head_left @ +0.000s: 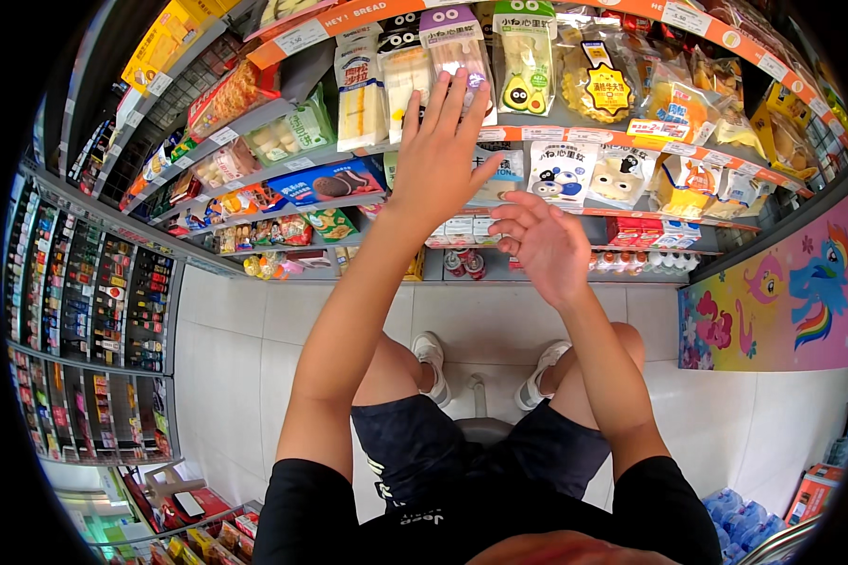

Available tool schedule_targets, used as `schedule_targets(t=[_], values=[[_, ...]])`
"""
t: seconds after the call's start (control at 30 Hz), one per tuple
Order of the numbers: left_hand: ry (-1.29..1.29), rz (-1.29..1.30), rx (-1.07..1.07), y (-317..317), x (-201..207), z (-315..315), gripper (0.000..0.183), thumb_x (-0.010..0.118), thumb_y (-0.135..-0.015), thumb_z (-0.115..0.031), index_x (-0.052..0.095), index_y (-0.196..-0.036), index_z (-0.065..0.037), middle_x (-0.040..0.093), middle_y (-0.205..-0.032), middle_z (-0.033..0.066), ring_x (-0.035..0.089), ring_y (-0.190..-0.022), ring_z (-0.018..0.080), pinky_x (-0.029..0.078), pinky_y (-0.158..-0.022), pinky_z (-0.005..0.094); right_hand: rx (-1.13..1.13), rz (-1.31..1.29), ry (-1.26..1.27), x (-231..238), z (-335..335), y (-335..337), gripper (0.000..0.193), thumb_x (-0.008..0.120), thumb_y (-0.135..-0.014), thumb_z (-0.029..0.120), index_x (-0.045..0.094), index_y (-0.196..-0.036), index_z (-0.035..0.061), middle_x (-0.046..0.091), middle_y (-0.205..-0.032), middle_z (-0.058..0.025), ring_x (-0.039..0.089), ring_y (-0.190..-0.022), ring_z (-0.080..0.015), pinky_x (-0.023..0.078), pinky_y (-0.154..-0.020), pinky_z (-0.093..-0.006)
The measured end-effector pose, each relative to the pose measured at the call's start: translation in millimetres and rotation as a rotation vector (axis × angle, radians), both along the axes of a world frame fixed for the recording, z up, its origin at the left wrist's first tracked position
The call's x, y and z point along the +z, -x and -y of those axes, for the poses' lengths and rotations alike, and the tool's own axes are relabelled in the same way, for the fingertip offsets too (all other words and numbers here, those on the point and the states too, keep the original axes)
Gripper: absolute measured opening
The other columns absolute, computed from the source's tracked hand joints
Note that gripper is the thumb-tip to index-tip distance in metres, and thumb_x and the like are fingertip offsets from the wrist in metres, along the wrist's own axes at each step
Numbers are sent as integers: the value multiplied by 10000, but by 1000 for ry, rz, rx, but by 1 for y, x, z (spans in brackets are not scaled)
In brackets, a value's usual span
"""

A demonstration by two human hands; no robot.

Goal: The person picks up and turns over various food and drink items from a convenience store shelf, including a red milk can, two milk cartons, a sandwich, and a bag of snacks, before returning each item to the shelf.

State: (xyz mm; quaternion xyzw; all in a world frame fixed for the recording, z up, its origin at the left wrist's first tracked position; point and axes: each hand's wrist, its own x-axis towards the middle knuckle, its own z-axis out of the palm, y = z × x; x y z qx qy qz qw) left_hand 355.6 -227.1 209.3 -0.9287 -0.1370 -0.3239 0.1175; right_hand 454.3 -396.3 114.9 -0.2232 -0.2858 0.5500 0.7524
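Observation:
My left hand (pixel 443 155) is stretched out flat with its fingers apart over the front of a bread shelf. Its fingertips lie against a purple-and-white bread package (pixel 454 47), and the palm covers part of it. Beside this stand a white sandwich package with a black top (pixel 406 71), a blue-and-white one (pixel 358 99) and a green avocado-print bread package (pixel 526 61). Lower down, my right hand (pixel 548 243) hovers with loosely bent fingers and holds nothing. Nearest to it, on the shelf below, is a white bread bag with blue round prints (pixel 558 174).
An orange shelf edge (pixel 518 134) runs under the upper breads. Boxed and bagged snacks, including a blue cookie package (pixel 334 181), fill the left shelves. A colourful cartoon-horse panel (pixel 782 292) stands at right. A stool (pixel 485 430) is beneath me on the tiled floor.

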Motion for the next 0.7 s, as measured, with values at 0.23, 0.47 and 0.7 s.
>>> schedule_targets(t=[0.23, 0.47, 0.7], values=[[-14, 10, -15, 2, -2, -5, 788, 694, -882, -412, 373, -1523, -84, 349, -1570, 209, 317, -1464, 378, 247, -1172, 566, -14, 8, 18, -1, -2, 2, 602, 456, -940, 477, 535, -1327, 23, 652, -1195, -141, 615, -1075, -240, 435, -869, -338], [-14, -22, 8, -3, 4, -7, 773, 695, -876, -382, 380, -1520, -91, 348, -1575, 202, 303, -1478, 357, 259, -1173, 555, -23, 22, 31, -2, -3, 0, 598, 455, -941, 475, 536, -1323, 23, 651, -1194, -146, 613, -1079, -239, 434, -873, -334], [-8, -43, 26, 3, -1, 1, 801, 725, -850, -325, 369, -1534, -107, 313, -1596, 190, 278, -1489, 356, 214, -1174, 605, -16, 30, 26, -2, -4, 0, 590, 450, -947, 471, 531, -1325, 26, 650, -1197, -141, 615, -1078, -233, 443, -873, -333]])
